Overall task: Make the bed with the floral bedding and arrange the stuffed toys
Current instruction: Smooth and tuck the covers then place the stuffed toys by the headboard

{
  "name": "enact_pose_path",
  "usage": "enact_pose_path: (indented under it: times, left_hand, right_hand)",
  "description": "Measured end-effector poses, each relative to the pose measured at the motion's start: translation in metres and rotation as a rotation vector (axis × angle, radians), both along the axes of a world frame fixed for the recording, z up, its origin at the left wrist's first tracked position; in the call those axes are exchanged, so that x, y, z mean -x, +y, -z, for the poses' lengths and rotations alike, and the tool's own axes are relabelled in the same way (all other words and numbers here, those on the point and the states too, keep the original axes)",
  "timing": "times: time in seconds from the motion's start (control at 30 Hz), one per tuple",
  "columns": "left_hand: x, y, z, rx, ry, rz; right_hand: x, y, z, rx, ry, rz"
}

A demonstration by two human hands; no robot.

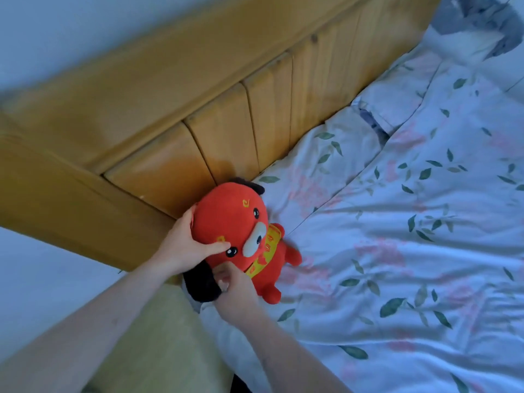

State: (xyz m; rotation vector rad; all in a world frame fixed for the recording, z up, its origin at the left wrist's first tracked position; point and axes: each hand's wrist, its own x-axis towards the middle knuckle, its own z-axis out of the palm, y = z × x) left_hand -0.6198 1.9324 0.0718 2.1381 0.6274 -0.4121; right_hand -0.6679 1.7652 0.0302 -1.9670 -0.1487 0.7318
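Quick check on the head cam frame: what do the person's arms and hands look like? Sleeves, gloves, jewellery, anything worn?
Both forearms are bare as far as the frame shows; no sleeve cuff is in view. The left hand and the right hand wear no gloves, and no rings, watch or wristband show on the visible fingers or wrists. The upper arms are out of frame, so a short sleeve cannot be ruled out.

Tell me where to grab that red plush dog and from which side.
Grip the red plush dog by its big round head, coming from the headboard side, as the left hand does. The head is the bulkiest part; the legs are short stubs, and the right hand is already at the chin.
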Motion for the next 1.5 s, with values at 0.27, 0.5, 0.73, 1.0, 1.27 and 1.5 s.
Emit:
enact_pose_path:
  times: [0.27,0.5,0.73,1.0,1.27,1.5]
  left_hand:
    - [0.008,0.003,0.014,-0.273,-0.071,0.094]
    - [0.027,0.006,-0.013,-0.412,-0.046,0.194]
    - [0.050,-0.014,-0.048,-0.399,-0.013,0.288]
    - [0.102,-0.117,-0.103,-0.407,-0.067,0.543]
    - [0.218,-0.371,-0.147,-0.284,-0.147,0.986]
    - [0.359,-0.556,-0.168,-0.270,-0.166,1.229]
  right_hand:
    - [0.009,-0.082,0.011,0.327,0.213,-0.038]
    - [0.039,-0.180,-0.041,0.536,0.266,0.050]
    - [0.060,-0.224,-0.113,0.577,0.197,0.083]
    - [0.123,-0.283,-0.177,0.469,0.058,0.275]
    - [0.292,-0.433,-0.216,0.406,0.011,0.560]
    - [0.487,-0.605,-0.222,0.505,0.046,0.748]
